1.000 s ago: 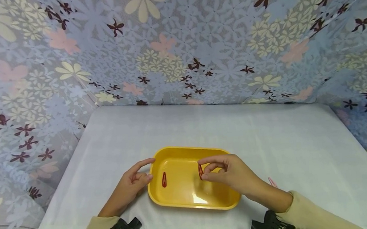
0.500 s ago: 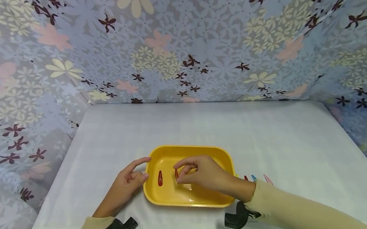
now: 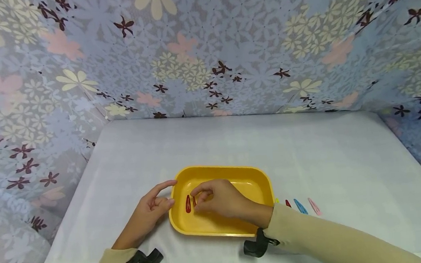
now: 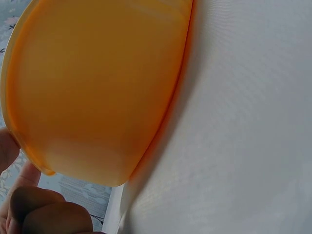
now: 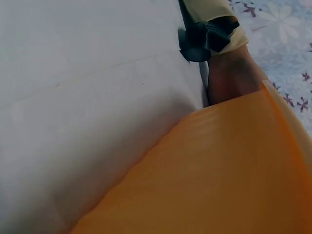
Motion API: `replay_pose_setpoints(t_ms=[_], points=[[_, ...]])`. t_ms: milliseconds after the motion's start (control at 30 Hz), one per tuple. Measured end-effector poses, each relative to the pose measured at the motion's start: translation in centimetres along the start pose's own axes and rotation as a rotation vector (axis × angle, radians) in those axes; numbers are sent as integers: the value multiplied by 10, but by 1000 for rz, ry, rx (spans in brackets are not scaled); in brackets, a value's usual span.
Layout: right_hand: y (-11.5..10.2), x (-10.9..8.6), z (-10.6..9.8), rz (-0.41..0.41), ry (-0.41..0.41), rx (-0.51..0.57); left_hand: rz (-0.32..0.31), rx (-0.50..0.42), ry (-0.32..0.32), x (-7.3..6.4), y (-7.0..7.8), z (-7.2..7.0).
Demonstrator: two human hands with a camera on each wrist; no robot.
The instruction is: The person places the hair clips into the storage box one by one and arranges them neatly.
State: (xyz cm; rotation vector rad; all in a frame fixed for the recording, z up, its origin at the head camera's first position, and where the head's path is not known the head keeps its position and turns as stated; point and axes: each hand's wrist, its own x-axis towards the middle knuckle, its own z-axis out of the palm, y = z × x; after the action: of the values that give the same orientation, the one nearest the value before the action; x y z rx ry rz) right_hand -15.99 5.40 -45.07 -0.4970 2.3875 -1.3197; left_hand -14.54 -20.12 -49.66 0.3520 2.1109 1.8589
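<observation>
My right hand reaches over the yellow tray and pinches a red snap hair clip between thumb and index finger. That clip stands on end, low over the tray bottom; I cannot tell if it touches. Just left of it, a second red hair clip lies flat in the tray. My left hand touches the tray's left rim with an outstretched index finger and thumb, its other fingers folded. In the left wrist view its fingers show beside the tray's wall. Neither wrist view shows the clips.
Right of the tray, on the white cloth, lie a pink hair clip, a blue one and a red one. A bit of a yellow one shows beside my sleeve. Flowered fabric hangs behind the table.
My right hand has carried the red hair clip leftward across the tray, close beside the other red one. Clips right of the tray have come into sight. The left hand stays at the rim.
</observation>
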Motion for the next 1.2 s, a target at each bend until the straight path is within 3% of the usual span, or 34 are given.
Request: replay_pose_setpoints(t_ms=[267,733,1200], points=[[-1,-1,0,10,22,-66,15,-8,-14,5,3,2],[4,7,9,26,-2,-41,-31,-8,4,0,1,0],[5,11,18,16,17,-119,2,-35,-11,0,-1,0]])
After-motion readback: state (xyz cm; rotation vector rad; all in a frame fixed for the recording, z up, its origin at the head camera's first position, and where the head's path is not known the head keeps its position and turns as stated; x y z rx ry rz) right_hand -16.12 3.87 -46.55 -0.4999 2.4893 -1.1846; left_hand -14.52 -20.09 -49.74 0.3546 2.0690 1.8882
